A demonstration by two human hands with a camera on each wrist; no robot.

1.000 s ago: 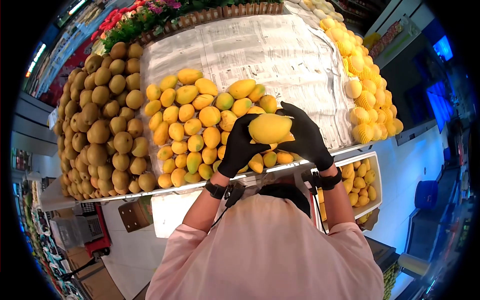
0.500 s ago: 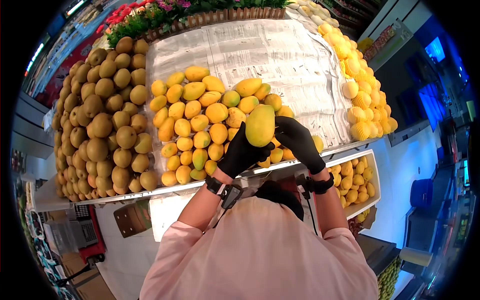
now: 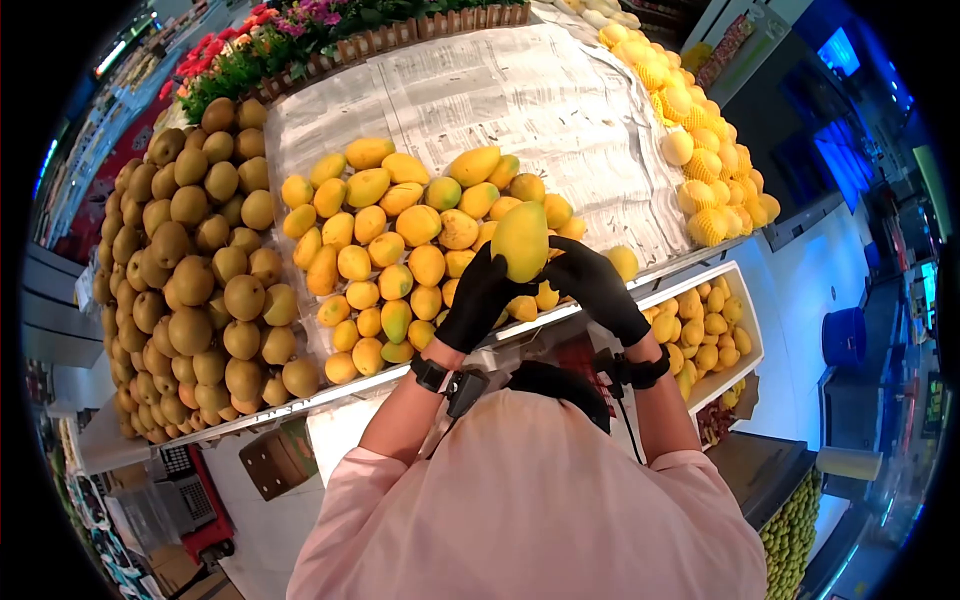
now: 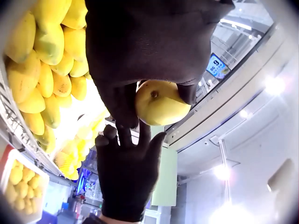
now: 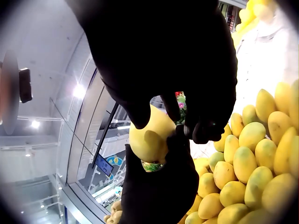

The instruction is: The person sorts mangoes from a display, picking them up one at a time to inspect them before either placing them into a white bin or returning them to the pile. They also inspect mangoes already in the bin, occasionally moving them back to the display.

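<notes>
In the head view a large yellow-green mango [image 3: 521,242] stands on end above the front of a mango display [image 3: 418,225]. My black-gloved left hand [image 3: 478,300] grips its lower part, thumb and fingers curled round it. On the other side, my gloved right hand [image 3: 597,290] has its fingertips at the mango's lower right. The left wrist view shows the stem end of the mango [image 4: 161,105] between the left thumb and fingers, with the right fingers [image 4: 125,135] extended up to it. Right thumb and fingers overlap the mango [image 5: 152,135] in the right wrist view.
Brown round fruit [image 3: 195,270] is piled at the left. Newspaper [image 3: 520,90] covers the display's back, behind it a small wooden fence [image 3: 400,38] with flowers. Net-wrapped yellow fruit [image 3: 705,165] rises at the right. A white box [image 3: 750,300] of yellow fruit stands below the display's edge.
The mango has turned from lying sideways between both hands to standing on end in my left hand. My right hand drew off its side, then came back close to it.
</notes>
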